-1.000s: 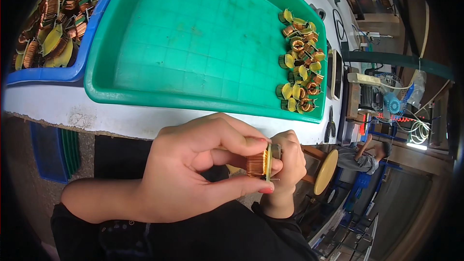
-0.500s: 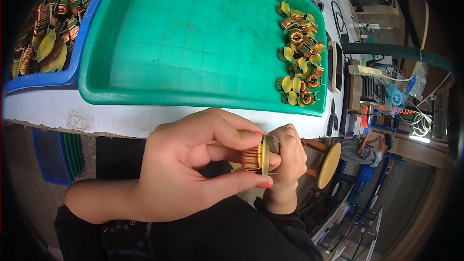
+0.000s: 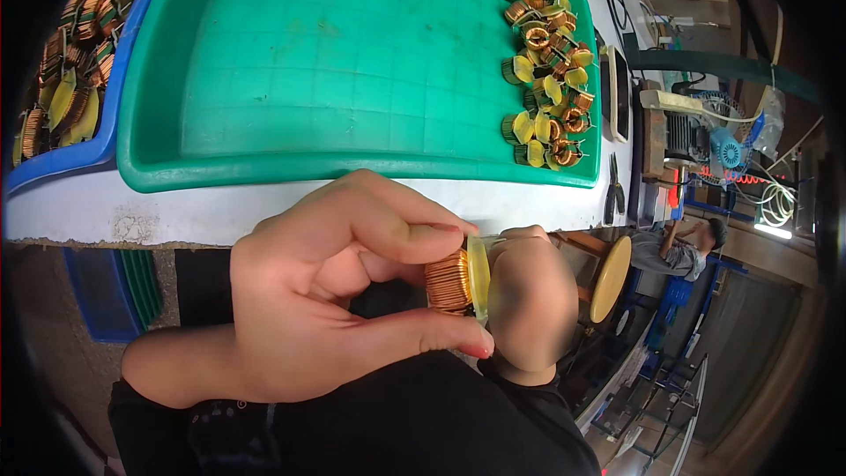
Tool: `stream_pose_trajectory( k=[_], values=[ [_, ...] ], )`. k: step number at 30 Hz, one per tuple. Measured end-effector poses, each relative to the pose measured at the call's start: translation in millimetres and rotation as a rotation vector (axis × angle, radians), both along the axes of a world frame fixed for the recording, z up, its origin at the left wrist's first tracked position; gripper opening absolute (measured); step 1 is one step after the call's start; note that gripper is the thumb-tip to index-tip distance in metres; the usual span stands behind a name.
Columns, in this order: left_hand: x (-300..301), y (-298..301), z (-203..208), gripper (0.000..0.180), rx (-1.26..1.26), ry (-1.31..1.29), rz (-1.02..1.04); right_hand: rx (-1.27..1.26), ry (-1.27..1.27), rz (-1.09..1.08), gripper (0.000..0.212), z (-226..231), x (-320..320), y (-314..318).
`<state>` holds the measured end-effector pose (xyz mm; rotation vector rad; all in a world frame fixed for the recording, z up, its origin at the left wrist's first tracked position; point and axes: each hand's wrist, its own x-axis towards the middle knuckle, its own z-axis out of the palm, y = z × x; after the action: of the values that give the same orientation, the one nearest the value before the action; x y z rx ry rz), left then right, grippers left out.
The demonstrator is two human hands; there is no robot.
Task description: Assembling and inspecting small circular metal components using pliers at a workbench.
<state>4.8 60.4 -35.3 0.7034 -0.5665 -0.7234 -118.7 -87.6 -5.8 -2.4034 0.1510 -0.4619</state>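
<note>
My left hand [image 3: 308, 291] pinches a copper-wound toroid coil [image 3: 448, 285] between thumb and fingers, in front of the table edge. A round yellow base plate [image 3: 478, 278] sits on the coil's right side, turned toward my right hand [image 3: 539, 295]. That hand is closed right beside the plate. Part of it is blurred and its fingertips are hidden, so what it grips cannot be made out. Several similar coils with yellow plates [image 3: 548, 88] lie bunched along the right end of a green tray [image 3: 291, 174].
A blue bin [image 3: 110, 137] full of coils stands left of the tray. Dark-handled pliers [image 3: 614, 198] and a flat white-edged device [image 3: 616, 92] lie on the white table [image 3: 79, 211] to the right. Beyond are a wooden stool [image 3: 611, 279] and a seated person [image 3: 670, 251].
The coil and my left hand have shifted slightly left. My right hand has come nearer the camera and turned, and its thumb no longer shows against the plate. The view has shifted a little.
</note>
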Motion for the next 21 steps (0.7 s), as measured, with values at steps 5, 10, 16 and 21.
stream_pose_trajectory(
  k=[5,10,16,21],
  values=[
    [4.5,1.9,-0.6,0.053,0.053,-0.135,0.021,-0.055,0.049,0.046,0.04,1.4,0.7,3.3],
    [5.5,2.9,-1.1,0.053,0.083,-0.167,0.002,-0.089,0.033,0.072,0.04,0.7,1.0,4.0],
    [3.2,2.5,-2.1,0.052,0.076,-0.116,0.011,-0.151,0.023,0.088,0.04,-1.7,0.8,2.9],
    [5.2,2.4,-0.8,0.052,0.078,-0.109,0.002,-0.121,-0.022,0.08,0.04,-6.6,3.9,3.1]
  ],
)
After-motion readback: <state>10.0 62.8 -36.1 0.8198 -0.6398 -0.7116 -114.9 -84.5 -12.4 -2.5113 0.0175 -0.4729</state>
